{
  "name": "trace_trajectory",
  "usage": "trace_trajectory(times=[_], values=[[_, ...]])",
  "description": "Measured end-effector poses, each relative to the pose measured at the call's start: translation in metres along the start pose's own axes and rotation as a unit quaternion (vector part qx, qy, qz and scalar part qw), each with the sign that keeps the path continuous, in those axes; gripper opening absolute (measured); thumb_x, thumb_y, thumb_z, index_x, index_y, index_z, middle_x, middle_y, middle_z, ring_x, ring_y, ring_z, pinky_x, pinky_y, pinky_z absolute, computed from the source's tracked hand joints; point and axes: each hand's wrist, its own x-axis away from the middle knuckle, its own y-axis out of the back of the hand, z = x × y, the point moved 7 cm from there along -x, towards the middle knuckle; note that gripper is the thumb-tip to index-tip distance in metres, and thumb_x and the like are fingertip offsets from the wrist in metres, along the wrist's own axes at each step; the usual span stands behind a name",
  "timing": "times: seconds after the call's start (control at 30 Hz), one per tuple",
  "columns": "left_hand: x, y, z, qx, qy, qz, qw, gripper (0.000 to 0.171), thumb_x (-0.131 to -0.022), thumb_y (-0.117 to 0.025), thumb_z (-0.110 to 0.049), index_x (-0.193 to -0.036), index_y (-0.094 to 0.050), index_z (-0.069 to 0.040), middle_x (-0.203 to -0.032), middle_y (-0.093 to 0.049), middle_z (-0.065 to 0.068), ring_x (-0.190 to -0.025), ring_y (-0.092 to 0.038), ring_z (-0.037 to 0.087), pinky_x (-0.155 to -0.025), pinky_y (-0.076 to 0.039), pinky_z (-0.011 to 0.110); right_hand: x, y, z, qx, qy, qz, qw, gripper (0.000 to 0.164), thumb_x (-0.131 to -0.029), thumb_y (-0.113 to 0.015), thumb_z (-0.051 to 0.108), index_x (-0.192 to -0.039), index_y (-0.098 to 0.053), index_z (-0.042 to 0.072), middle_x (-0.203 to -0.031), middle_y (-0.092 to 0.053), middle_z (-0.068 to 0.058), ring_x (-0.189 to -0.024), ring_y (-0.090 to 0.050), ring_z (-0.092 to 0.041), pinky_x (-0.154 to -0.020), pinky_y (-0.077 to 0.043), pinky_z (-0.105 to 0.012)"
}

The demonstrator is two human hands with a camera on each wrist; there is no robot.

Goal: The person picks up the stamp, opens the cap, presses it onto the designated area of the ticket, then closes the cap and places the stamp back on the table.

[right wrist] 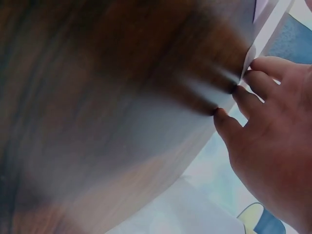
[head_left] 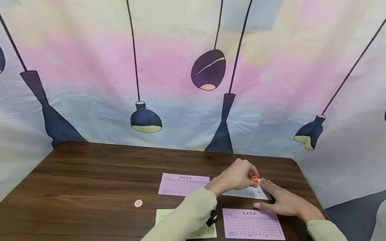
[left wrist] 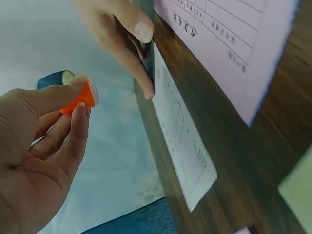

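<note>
Thumb and fingers of my left hand (head_left: 235,176) pinch a small orange stamp (left wrist: 82,99) with a pale rim. In the left wrist view it is held above the table, apart from the paper. A white printed slip (left wrist: 179,131) lies beneath, with a small round reddish mark near its far end. My right hand (head_left: 283,201) rests with spread fingers at the slip's right edge. In the right wrist view the fingertips (right wrist: 220,113) touch the dark tabletop and the slip's edge.
Pink printed slips lie left (head_left: 173,185) and in front (head_left: 253,225) of the white one. A yellow-green slip (head_left: 203,231) is partly under my left forearm. A small round white-faced cap (head_left: 138,203) with an orange rim sits on the wooden table (head_left: 93,189). A patterned curtain (head_left: 174,92) hangs behind.
</note>
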Motion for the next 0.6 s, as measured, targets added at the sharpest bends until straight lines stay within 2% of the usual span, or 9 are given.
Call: trace_trajectory(times=[0.13, 0.23, 0.37, 0.6], values=[[0.015, 0.008, -0.005, -0.013, -0.019, -0.001, 0.9997, 0.03, -0.097, -0.078, -0.024, -0.124, -0.078, -0.01, -0.104, -0.083, -0.001, -0.076, -0.067, -0.003, -0.064, -0.05, 0.01, 0.002, 0.0, 0.004, 0.002, 0.002, -0.01, 1.0, 0.106, -0.093, -0.065, 0.07, -0.163, -0.031, -0.002, -0.169, -0.027, -0.032, -0.154, -0.03, -0.056, -0.115, -0.035, -0.074], [0.026, 0.014, -0.005, -0.013, -0.016, -0.005, 0.9998, 0.032, -0.098, -0.077, -0.025, -0.127, -0.077, -0.012, -0.107, -0.082, -0.002, -0.077, -0.067, -0.003, -0.064, -0.05, 0.009, 0.002, 0.0, 0.008, 0.004, 0.003, -0.012, 1.0, 0.107, -0.092, -0.066, 0.07, -0.161, -0.034, -0.005, -0.168, -0.027, -0.033, -0.153, -0.031, -0.057, -0.115, -0.036, -0.074], [0.039, 0.022, -0.004, -0.005, -0.017, -0.019, 0.9997, 0.029, -0.097, -0.078, -0.024, -0.124, -0.079, -0.013, -0.105, -0.08, -0.002, -0.078, -0.067, -0.005, -0.065, -0.05, 0.009, 0.0, 0.001, 0.013, 0.007, 0.003, -0.013, 1.0, 0.106, -0.091, -0.066, 0.071, -0.158, -0.039, -0.006, -0.169, -0.025, -0.033, -0.152, -0.032, -0.058, -0.114, -0.036, -0.074], [0.059, 0.03, -0.007, -0.017, -0.052, -0.036, 0.9979, 0.025, -0.097, -0.079, -0.024, -0.118, -0.081, -0.012, -0.101, -0.08, -0.001, -0.076, -0.065, -0.007, -0.065, -0.049, 0.007, 0.005, 0.01, 0.018, 0.022, 0.005, -0.038, 0.999, 0.105, -0.089, -0.068, 0.071, -0.156, -0.043, -0.006, -0.168, -0.026, -0.034, -0.149, -0.034, -0.06, -0.111, -0.038, -0.075]])
